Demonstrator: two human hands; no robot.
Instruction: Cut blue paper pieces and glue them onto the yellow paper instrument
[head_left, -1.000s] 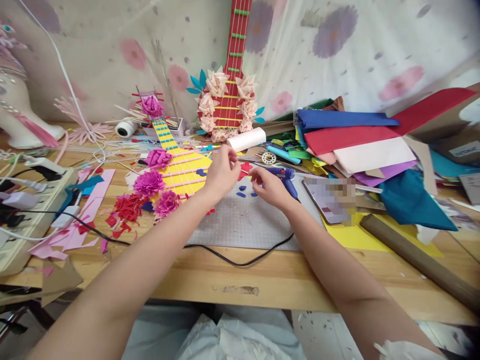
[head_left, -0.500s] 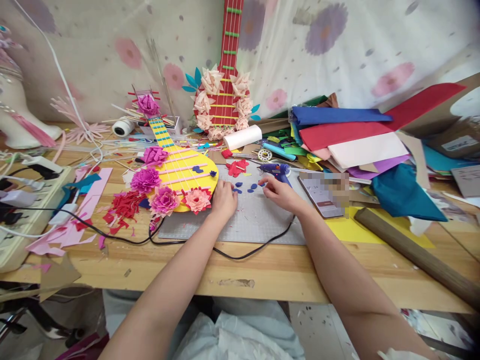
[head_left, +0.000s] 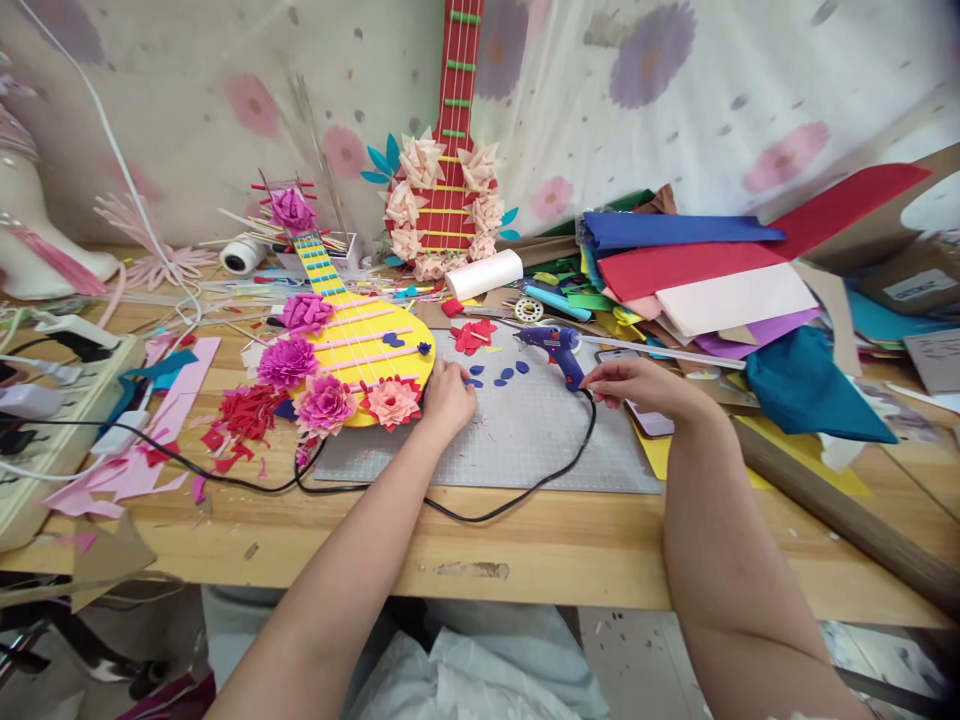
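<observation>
My left hand (head_left: 448, 397) is closed at the right edge of a yellow paper pipa (head_left: 358, 345) trimmed with pink and purple paper flowers; its fingertips are partly hidden, so what it pinches cannot be made out. Several small dark-blue paper petals (head_left: 507, 374) lie beside it on the grey cutting mat (head_left: 487, 450). My right hand (head_left: 637, 388) has its fingers pinched at the bottom of the handle of a blue glue gun (head_left: 555, 345), by the black cord (head_left: 551, 484). The gun lies on the mat with its nozzle to the left.
Behind stands a red paper instrument (head_left: 450, 205) with pale flowers. Stacked coloured paper (head_left: 690, 265) and a brown roll (head_left: 847, 515) fill the right. A phone (head_left: 651, 422) lies partly under my right hand. On the left are red scraps (head_left: 255, 415) and a power strip (head_left: 97, 425).
My right hand has moved right, from beside the blue petals to the glue gun's handle. My left hand stays by the yellow pipa's edge.
</observation>
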